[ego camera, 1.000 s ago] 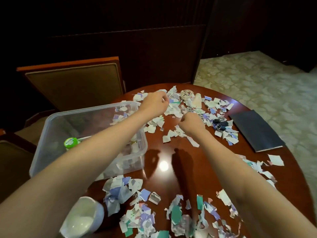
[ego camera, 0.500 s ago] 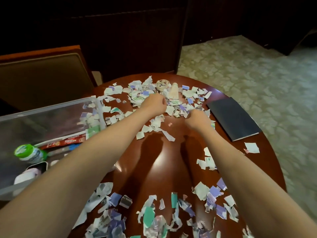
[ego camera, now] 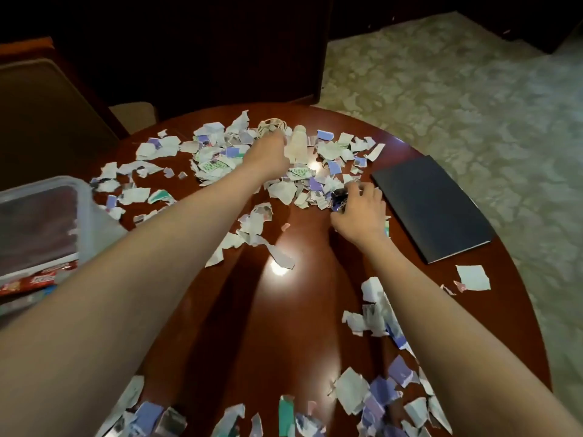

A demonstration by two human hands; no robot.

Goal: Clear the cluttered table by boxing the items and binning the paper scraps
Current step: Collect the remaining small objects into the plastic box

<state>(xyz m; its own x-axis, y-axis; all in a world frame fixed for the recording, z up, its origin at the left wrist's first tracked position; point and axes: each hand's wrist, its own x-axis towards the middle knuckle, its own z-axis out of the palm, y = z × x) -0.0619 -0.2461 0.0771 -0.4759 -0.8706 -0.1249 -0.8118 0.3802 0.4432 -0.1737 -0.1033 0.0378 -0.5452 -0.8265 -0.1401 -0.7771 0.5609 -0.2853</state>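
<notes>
1. Since half a second ago the left hand (ego camera: 268, 152) has pushed farther out over the table (ego camera: 293, 310), from the near edge of the far paper scraps (ego camera: 214, 165) to their back rim.
2. The right hand (ego camera: 361, 212) has swung outward from mid-table. The dark notebook (ego camera: 432, 206) now lies just beside its knuckles.
3. The clear plastic box (ego camera: 85, 216) sits well apart from both hands, out past the left forearm.
4. The left hand is blurred, with its back to the camera and its fingers hidden, so I cannot tell whether they are spread or closed. A pale bottle (ego camera: 298, 146) stands just beside it, on the side toward the right hand. A coil of cord (ego camera: 273, 124) lies just beyond it.
5. The right hand's fingers curl over a dark shiny cluster (ego camera: 339, 197), possibly clips, and pinch it at the fingertips. Scraps lie against the cluster on its far side.
</notes>
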